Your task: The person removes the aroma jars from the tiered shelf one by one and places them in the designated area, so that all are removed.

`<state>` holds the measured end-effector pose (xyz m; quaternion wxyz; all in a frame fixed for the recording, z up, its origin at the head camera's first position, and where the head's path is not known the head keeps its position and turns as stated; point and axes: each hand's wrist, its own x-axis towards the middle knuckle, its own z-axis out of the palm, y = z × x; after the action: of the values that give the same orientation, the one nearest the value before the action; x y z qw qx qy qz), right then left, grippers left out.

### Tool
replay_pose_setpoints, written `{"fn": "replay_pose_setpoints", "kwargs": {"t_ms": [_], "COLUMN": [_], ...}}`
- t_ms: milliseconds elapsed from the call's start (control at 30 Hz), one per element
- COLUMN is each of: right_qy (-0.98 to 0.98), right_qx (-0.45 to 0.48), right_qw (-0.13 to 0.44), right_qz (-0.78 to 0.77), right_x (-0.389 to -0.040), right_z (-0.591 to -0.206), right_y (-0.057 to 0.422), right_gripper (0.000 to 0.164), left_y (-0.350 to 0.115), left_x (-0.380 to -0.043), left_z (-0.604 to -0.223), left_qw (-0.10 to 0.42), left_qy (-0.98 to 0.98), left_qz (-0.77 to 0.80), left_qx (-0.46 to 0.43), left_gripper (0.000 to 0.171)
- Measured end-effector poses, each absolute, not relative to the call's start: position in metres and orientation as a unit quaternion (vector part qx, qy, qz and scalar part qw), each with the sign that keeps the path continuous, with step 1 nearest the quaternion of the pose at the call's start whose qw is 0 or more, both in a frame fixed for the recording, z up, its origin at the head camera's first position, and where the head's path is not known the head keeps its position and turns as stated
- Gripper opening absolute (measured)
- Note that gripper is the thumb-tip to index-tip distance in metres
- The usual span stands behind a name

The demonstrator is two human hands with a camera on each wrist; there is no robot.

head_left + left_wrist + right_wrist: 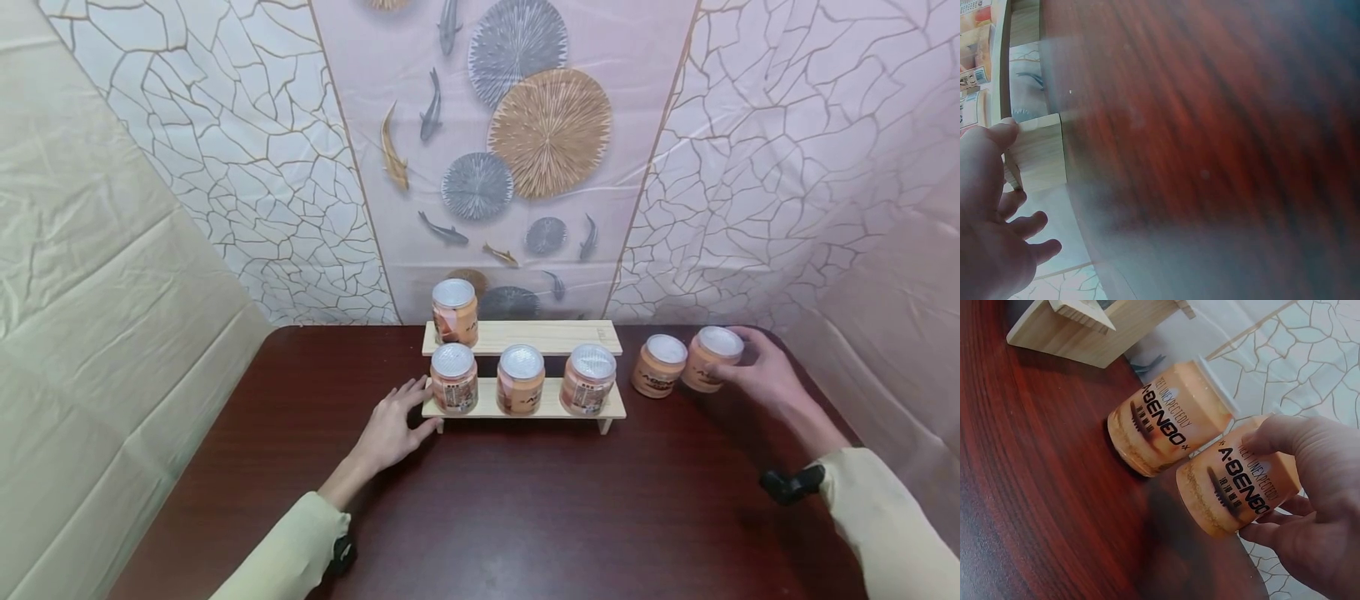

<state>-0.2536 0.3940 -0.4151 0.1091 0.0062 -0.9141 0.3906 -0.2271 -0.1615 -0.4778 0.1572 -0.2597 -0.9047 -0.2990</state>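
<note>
a person in pale sleeves (885,508) works at a dark red-brown wood-grain table (495,492), seen from above, with a 2-tier light wooden shelf (536,337) near its far edge.

at the right, the right hand (767,371) grasps an orange a-benbo jar (700,373), with the thumb on the side towards the viewer and the fingers curled around the other side. this held jar is to the right of the shelf, well apart from it; whether its base touches the table, the pictures do not let one tell. just beside it, on the shelf side, a matching jar (660,367) stands upright on the table. the lettering on both runs across a coffee-coloured picture, and each has a silvery-white lid.

at the left, the left hand (392,425) rests against the left end of the shelf's lower tier. its fingers are loosely extended rather than clenched, the thumb at the front edge and the other fingertips spread around the end; it holds no jar.

4 more jars of the same kind stand upright on the shelf. 1, the upper jar (455,317), is at the left end of the upper tier. the other 3 line the lower tier with gaps between them: a left jar (454,383), a middle jar (521,383) and a right jar (588,382).

behind the table hangs a pale cloth backdrop (551,133) printed with fish and round leaf shapes.
</note>
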Motion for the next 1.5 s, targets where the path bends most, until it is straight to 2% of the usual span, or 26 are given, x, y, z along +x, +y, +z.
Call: {"fn": "replay_pose_setpoints", "kwargs": {"t_ms": [667,1500], "right_qy": [-0.905,-0.903], "right_qx": [0.022,0.01], "right_qw": [0.101,0.074], "right_qz": [0.413,0.423], "right_x": [-0.252,-0.254], "right_z": [-0.428,-0.438], "right_y": [0.392,0.389], "right_gripper": [0.072,0.077], "left_y": [-0.16,-0.162], "left_x": [-0.226,-0.227], "left_z": [-0.477,-0.478], "left_qw": [0.156,0.157], "left_qy": [-0.906,-0.905], "left_qz": [-0.298,-0.297], "left_qx": [-0.256,-0.26], "left_gripper": [0.05,0.05]}}
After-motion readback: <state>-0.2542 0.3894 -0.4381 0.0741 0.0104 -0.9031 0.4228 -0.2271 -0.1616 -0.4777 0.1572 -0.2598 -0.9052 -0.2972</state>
